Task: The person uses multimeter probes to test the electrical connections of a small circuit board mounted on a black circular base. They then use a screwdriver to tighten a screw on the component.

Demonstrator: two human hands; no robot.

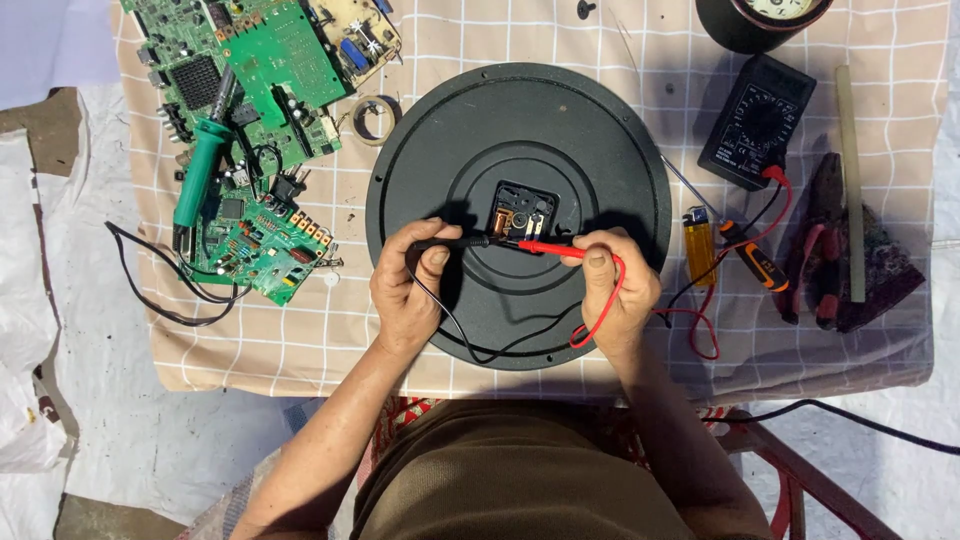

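Head view from where I'm watching: left hand pinching the black probe, right hand pinching the red probe — both tips at the clock movement in the black clock back. Tips sit close, so I reckon a slip could bridge them, and the red lead could snag.

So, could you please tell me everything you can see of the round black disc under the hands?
The round black disc looks like matt plastic and lies flat on the checked cloth, its raised concentric rings facing up. A small square mechanism with a coppery coil sits at its centre. The left hand brings a black probe, and the right hand a red probe, to that mechanism. Both hands rest on the disc's lower half, with the probe leads trailing across it.
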